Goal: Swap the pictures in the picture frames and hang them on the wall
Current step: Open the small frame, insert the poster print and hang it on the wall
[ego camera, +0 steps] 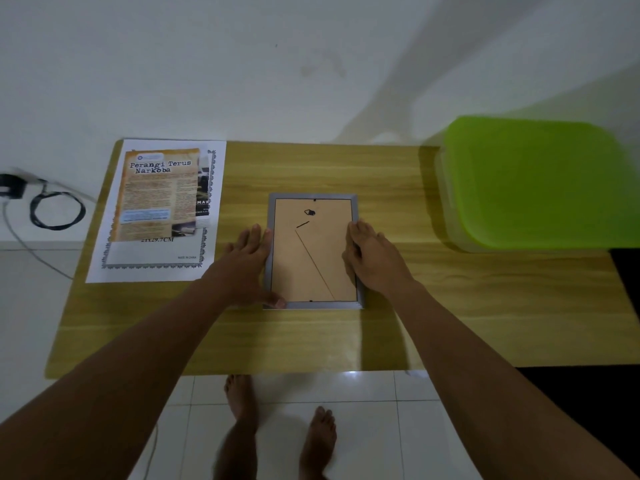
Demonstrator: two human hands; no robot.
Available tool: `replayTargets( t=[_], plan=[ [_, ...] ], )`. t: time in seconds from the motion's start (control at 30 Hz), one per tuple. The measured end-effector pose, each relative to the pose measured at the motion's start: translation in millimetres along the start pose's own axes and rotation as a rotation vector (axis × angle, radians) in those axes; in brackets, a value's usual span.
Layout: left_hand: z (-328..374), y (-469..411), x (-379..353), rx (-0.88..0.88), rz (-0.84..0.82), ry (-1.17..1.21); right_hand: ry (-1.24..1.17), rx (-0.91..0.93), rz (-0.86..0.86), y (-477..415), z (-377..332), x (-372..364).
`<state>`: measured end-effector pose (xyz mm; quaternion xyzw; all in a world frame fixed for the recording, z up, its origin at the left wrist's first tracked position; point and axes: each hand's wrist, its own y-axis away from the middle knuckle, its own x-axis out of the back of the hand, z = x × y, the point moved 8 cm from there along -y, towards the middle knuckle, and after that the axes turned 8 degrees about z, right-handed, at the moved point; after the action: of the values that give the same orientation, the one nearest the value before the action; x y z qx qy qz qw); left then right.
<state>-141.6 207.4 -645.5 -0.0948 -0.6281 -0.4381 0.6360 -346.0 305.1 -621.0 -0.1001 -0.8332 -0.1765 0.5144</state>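
A small grey picture frame point(313, 196) lies face down in the middle of the wooden table point(433, 306), its brown backing board and small black hanger showing. My left hand point(247, 265) rests flat against the frame's left edge, thumb at the bottom left corner. My right hand point(372, 258) lies on the frame's right edge, fingers spread over the rim. At the table's back left, an orange printed picture point(161, 195) titled "Perangi Terus Narkoba" lies on a larger white bordered sheet point(149, 268).
A green plastic lidded box point(540, 181) stands at the table's back right. A white wall rises behind the table. A black adapter and coiled cable point(55, 209) lie on the floor at left. My bare feet stand on white tiles below.
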Motion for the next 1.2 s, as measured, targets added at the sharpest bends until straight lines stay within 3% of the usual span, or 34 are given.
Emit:
replayTargets(
  t=[0.8,1.0,1.1,1.2],
  plan=[
    [-0.3,2.5,0.9,0.009,0.009,0.013,-0.053,0.016,-0.006,-1.1,2.8,-1.0],
    [-2.3,-0.2,-1.9,-0.008,0.045,0.013,0.056,0.065,0.168,-34.6,-6.6,21.6],
    [-2.3,-1.3,-3.2,-0.013,0.039,0.027,0.19,0.125,0.21,-65.2,-17.3,25.0],
    [-2.9,-1.9,-4.1,-0.022,0.044,0.034,0.158,0.164,0.194,-93.6,-28.5,23.2]
  ],
)
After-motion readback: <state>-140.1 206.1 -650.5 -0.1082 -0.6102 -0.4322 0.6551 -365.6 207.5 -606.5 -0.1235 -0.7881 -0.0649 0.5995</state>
